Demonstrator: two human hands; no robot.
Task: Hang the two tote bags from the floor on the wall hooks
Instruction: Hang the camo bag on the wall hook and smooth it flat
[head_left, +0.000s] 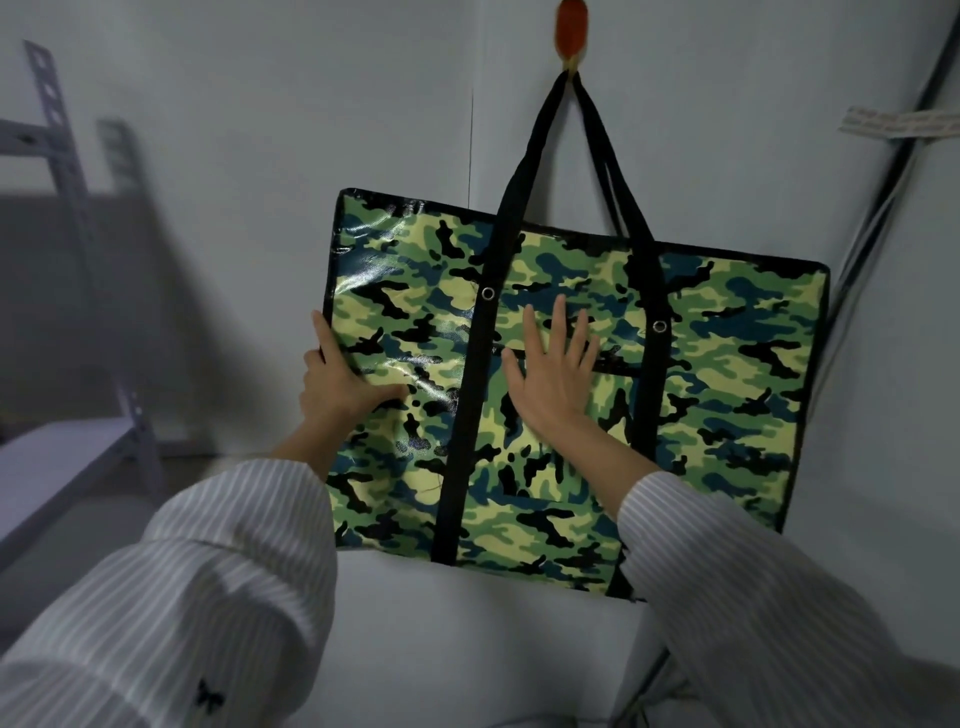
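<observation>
Camouflage tote bag (571, 395) hangs flat against the wall, both black strap handles (519, 171) looped over an orange wall hook (571, 26). Left hand (337, 387) pinches the bag's left edge, thumb on the front, fingers behind. Right hand (558, 374) lies open, fingers spread, palm pressed on the front panel. Glossy woven plastic: likely light, floppy, slick. Best taken by the webbing handles. Second bag not in view.
</observation>
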